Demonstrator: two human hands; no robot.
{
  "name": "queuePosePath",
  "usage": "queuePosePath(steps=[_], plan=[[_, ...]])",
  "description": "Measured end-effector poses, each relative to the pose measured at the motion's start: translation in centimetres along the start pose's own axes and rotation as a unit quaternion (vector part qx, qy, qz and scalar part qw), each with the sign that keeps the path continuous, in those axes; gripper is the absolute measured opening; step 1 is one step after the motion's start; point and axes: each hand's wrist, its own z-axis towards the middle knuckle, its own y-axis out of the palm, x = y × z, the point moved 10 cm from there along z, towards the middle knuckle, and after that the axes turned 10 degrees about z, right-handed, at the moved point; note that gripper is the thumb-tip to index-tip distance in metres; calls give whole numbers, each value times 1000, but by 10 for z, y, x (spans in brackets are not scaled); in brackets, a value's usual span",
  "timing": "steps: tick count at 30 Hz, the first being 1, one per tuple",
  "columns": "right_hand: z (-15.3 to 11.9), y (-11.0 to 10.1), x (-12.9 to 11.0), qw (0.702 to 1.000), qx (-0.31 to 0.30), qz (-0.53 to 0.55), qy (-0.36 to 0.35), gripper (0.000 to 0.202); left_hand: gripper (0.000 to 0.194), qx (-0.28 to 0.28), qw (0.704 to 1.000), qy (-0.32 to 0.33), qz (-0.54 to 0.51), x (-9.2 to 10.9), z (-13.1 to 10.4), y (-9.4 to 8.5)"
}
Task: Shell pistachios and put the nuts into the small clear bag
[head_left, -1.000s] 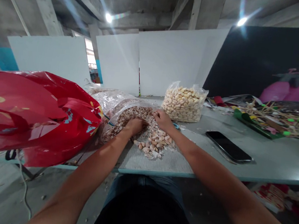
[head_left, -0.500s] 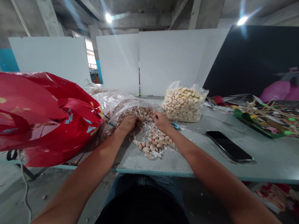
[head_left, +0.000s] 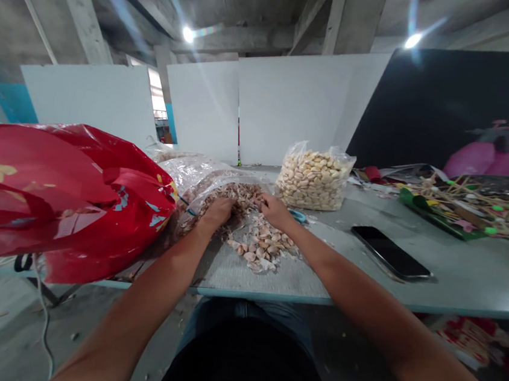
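Note:
Brown husks and skins (head_left: 247, 193) lie heaped at the mouth of a clear plastic bag (head_left: 193, 172). My left hand (head_left: 219, 211) reaches into this heap, its fingers curled and partly buried, so any held item is hidden. At the heap's right edge is my right hand (head_left: 274, 209), fingers pressed together in a pinch; what they grip is too small to name. Unpeeled garlic cloves (head_left: 267, 244) are spread on the table just below and between my hands. A filled bag of pale peeled cloves (head_left: 314, 178) stands upright behind my right hand.
On the left a large red plastic bag (head_left: 72, 195) covers the table (head_left: 308, 284). A blue-handled tool (head_left: 298, 216) lies beside my right wrist. Farther right are a black phone (head_left: 391, 252) and a pile of sticks and green sheet (head_left: 443, 213). White panels stand behind.
The view has shifted slightly. Both hands stay at almost the same places, with my right fingers still closed at the heap's edge.

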Motion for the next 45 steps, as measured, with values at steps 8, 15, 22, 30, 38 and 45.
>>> queuePosePath(steps=[8,15,22,30,38,45], plan=[[1,6,1,999,-22,32,3,26,26,54,997,-20,-47,10,7,-38],[0,6,4,999,-13,27,15,23,26,58,988,-54,-136,4,9,-35],[1,5,3,994,-10,102,30,23,23,79,932,-27,-353,23,13,-42],[-7,27,12,896,-46,422,127,32,37,4,853,-41,-520,28,15,-15],[-9,29,13,862,-50,484,140,36,41,-32,805,-58,-589,31,11,-7],[-11,27,6,869,-72,469,140,35,42,-65,773,-70,-627,37,8,-2]])
